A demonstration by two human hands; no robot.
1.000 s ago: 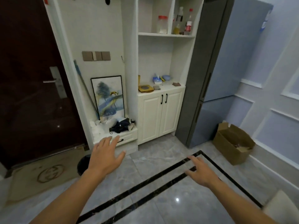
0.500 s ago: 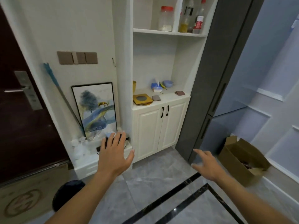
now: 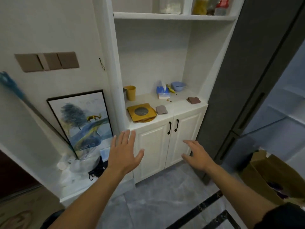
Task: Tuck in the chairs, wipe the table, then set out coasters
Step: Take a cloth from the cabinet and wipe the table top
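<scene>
**Reaching Toward the Cabinet Counter Where the Coasters Lie**

Reaching forward, 2 bare hands are held out in front of a white cabinet (image 3: 166, 146); the left hand (image 3: 124, 152) is spread flat with its fingers apart, palm down, and nothing is gripped by it; the right hand (image 3: 197, 154) is likewise opened wide, fingers loosely extended, and nothing is held in it. Both hands are seen below the counter edge, in front of the 2 cabinet doors, and neither is touching the counter.

The coasters (image 3: 141, 111) are found on the counter (image 3: 181, 104), near its front left corner; they are shown as a small stack of yellow squares, the top one marked with a round grey woven centre, and an orange-brown edge is visible beneath the stack. A folded grey-brown cloth (image 3: 161, 109) is laid just beside the stack on its right; a second, darker brown cloth (image 3: 193, 100) is set well apart near the right wall of the niche. A yellow cup (image 3: 130, 93) is stood behind the stack at the left; a blue tissue pack (image 3: 163, 91) and a blue bowl (image 3: 178, 86) are placed at the back. A framed picture (image 3: 80, 121) is leaned against the wall to the left of the cabinet; a cardboard box (image 3: 270, 176) is seen on the floor at the right.
</scene>
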